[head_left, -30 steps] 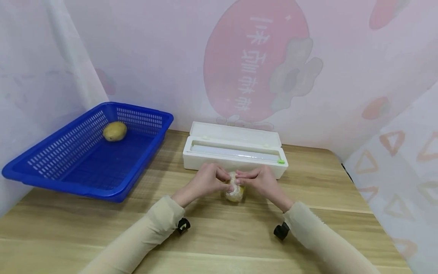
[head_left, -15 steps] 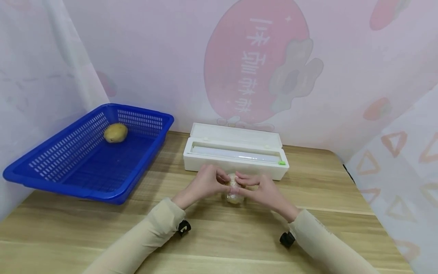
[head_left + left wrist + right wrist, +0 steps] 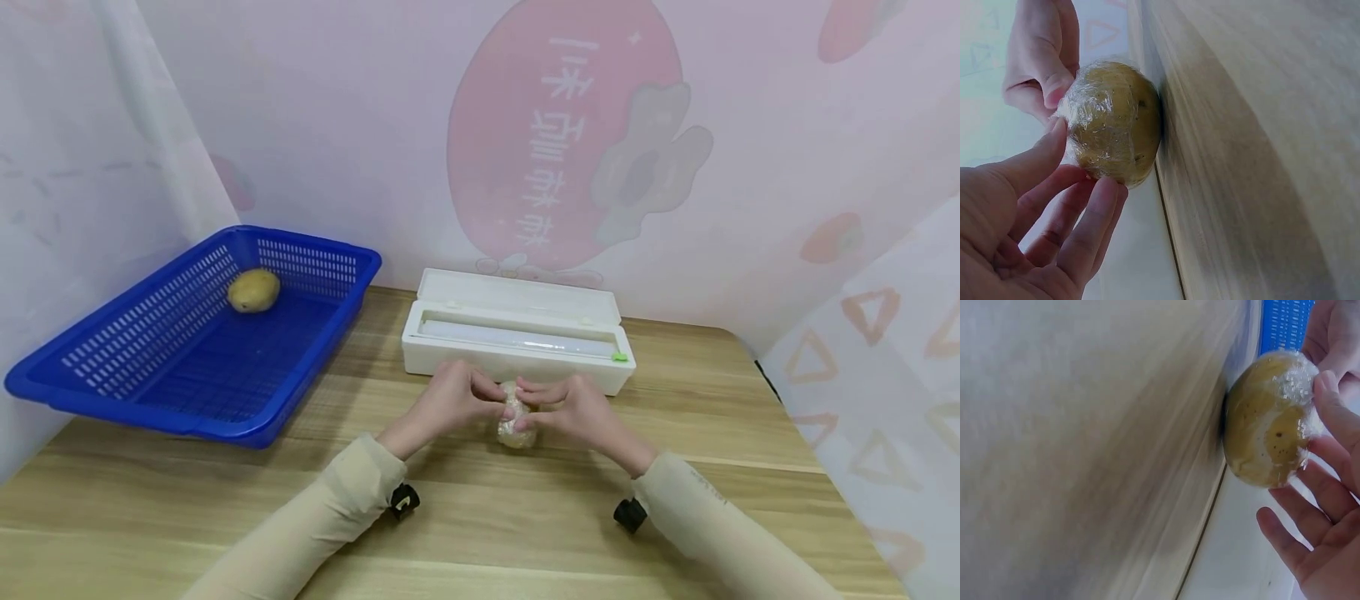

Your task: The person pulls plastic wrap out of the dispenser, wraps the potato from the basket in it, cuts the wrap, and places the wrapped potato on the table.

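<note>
A potato in clear plastic film sits on the table between both hands. The left hand holds its left side; in the left wrist view the left thumb and fingertips pinch the wrapped potato, with crumpled film at the thumb. From the other side the right hand has its thumb on the film at the top and its fingers along the far side. In the right wrist view the right hand touches the potato with thumb and some fingers, the little finger standing away.
A white box with raised lid, a film roll inside and a green slider stands just behind the hands. To the left is a blue basket holding one unwrapped potato. A printed cloth hangs behind the wooden table.
Since a second ago the right hand and wrist have shifted slightly right and down. The right thumb, which met the left thumb half a second ago, is now a little apart from it.
</note>
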{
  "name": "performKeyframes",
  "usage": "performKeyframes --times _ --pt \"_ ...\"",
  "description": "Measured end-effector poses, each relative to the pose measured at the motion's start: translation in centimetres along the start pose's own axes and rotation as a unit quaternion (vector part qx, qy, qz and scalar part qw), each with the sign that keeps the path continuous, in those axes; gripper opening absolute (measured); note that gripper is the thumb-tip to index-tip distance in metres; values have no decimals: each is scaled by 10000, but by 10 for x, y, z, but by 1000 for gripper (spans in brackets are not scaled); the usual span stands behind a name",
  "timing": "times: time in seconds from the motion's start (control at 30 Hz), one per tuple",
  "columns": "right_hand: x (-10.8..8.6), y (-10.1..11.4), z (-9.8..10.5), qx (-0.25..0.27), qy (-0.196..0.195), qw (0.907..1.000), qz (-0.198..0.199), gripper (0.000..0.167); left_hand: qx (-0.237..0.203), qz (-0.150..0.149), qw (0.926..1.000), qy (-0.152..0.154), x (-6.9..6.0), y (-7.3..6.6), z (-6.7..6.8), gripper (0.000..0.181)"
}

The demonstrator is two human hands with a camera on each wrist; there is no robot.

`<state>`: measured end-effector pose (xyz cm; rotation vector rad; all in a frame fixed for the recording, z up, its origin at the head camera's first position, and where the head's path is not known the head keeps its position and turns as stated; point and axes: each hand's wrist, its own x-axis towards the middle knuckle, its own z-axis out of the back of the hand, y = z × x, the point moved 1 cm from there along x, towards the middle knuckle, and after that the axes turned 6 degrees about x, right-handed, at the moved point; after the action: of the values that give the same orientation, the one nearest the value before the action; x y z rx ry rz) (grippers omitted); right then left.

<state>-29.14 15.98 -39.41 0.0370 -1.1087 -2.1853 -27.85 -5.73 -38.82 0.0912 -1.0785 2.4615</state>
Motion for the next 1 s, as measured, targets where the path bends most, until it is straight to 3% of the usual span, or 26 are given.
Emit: performKeyframes --times 0.3,0.5,1.0 --pt "6 -9 5 407 25 9992 -13 25 -65 62 9999 -116 -1 -3 -2 6" --pt "9 1 5 596 -56 9970 -486 17 -15 165 9997 -193 -1 -3 -3 6" --pt "8 1 10 535 347 9971 -416 16 83 103 9996 -253 -3 -9 -1 7"
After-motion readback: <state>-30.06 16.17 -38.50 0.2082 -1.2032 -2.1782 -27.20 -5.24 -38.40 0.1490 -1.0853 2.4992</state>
